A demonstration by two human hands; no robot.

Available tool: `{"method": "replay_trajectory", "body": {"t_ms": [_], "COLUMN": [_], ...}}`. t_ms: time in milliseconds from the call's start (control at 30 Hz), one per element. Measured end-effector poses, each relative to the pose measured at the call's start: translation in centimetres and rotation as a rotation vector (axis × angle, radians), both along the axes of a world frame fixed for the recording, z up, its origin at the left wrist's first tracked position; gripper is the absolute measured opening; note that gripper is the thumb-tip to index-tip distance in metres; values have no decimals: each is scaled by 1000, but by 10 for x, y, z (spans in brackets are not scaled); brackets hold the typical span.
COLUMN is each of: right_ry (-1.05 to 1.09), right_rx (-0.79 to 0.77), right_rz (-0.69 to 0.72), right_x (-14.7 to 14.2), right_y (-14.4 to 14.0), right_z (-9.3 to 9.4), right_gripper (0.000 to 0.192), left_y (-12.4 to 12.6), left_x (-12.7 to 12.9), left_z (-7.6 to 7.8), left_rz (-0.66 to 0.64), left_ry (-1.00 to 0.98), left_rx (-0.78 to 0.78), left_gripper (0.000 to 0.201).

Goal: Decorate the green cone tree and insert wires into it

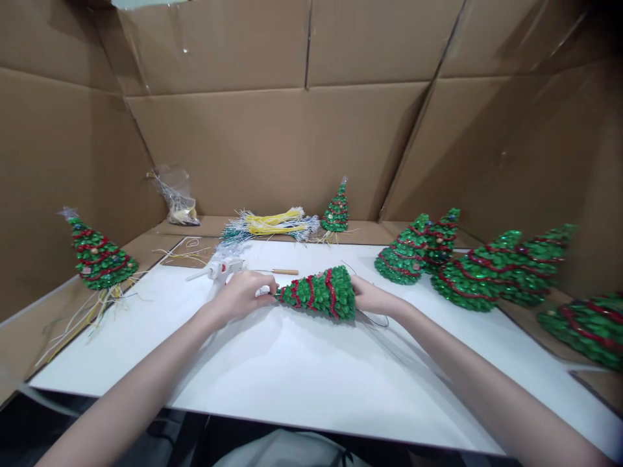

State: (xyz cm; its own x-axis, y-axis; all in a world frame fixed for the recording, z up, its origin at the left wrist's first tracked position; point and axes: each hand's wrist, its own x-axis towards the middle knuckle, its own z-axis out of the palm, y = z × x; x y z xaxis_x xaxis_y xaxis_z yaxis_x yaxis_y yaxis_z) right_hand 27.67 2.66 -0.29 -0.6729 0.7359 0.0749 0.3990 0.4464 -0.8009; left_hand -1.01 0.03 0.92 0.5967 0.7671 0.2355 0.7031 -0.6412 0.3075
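Observation:
A small green Christmas tree (318, 295) with red garland lies on its side above the white board, its tip pointing left. My left hand (247, 293) is closed, thumb and index finger pinching at the tree's tip. Around the wide base is my right hand (374, 297); its fingers are hidden behind and inside the base as it holds the tree. Thin dark wire (382, 322) loops out near the right hand. Just behind the left hand rest a white glue gun (224, 266) and a tool with a wooden handle (285, 272).
Finished-looking trees stand at left (102, 259), at the back (335, 211) and in a group at right (402, 253). Bundled yellow and white wires (275, 224) lie at the back beside a clear plastic bag (180, 201). Cardboard walls (272, 143) enclose the white board (292, 383).

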Motion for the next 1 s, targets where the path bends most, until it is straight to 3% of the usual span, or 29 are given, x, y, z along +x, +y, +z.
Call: {"method": "replay_trajectory", "body": {"t_ms": [767, 1000], "right_ry": [99, 95], "right_rx": [2, -9], "right_rz": [-23, -31], "right_x": [4, 3], "right_y": [-4, -7], "right_z": [-21, -20], "right_gripper": [19, 21], "left_y": [-3, -5], "left_x": [-1, -1], "left_z": [-3, -1], "left_rz": [-19, -26], "left_ry": [-59, -65], "left_rx": [7, 1], "left_gripper": [13, 15]}}
